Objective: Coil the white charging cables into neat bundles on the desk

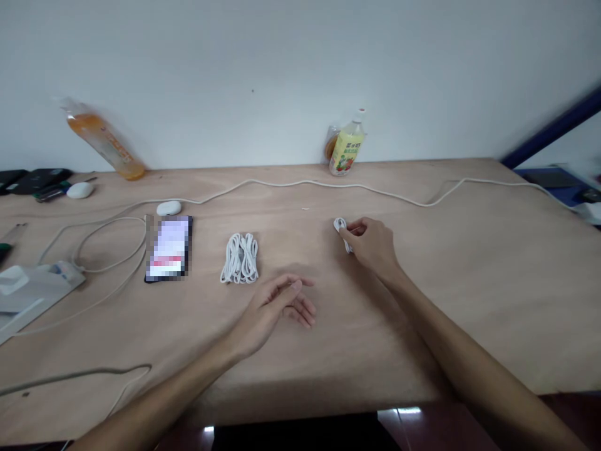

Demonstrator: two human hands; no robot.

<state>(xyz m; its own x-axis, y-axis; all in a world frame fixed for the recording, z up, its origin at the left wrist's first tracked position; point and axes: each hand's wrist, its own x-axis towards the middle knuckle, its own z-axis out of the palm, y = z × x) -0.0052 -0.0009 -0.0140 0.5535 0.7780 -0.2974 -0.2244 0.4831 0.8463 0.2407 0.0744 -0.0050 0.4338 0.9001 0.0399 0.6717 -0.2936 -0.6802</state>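
Note:
My right hand (373, 246) pinches a small coiled white cable (342, 227) on the right-middle part of the table; the fingers cover part of the coil. Lower and to the left, my left hand (284, 304) hovers near the tabletop with its fingers loosely apart and nothing in them. Just beyond it to the left lies a bunch of coiled white cables (240, 258), side by side and apart from both hands.
A phone (169, 249) with a lit screen lies left of the bunch, a white earbud case (169, 208) behind it. One long white cable (305, 183) runs along the back. An orange drink bottle (106, 144) and a yellow-labelled bottle (347, 145) stand by the wall.

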